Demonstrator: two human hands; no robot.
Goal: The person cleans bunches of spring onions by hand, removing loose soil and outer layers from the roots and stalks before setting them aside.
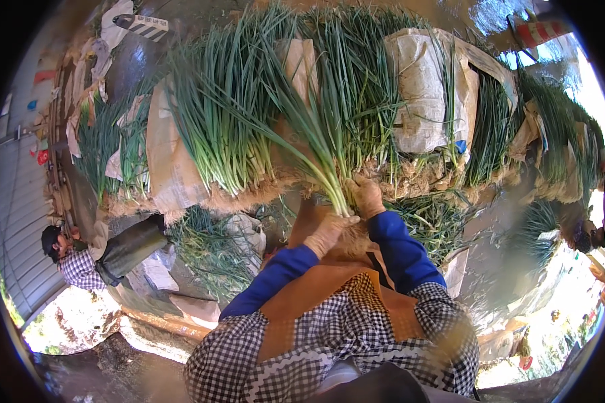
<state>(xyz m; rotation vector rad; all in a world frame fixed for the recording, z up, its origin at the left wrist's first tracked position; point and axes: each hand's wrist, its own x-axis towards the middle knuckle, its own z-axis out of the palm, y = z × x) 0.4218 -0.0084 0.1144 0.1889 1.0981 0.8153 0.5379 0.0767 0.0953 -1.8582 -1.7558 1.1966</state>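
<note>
Left hand [327, 232], right hand [366, 195]: fingers closed on one onion bunch [328, 176]. One white sack [420, 97] overlies onion row [225, 134]; one co-worker [81, 267] at left.

Plain blue sleeves [405, 243] cover both forearms, ending at the wrists of the bare left hand [327, 232] and right hand [366, 196]. Upper arms and torso wear a black-and-white checked garment [225, 342] with wavy white trim [289, 363]; a smooth orange-brown panel [306, 285] shows in front.
</note>
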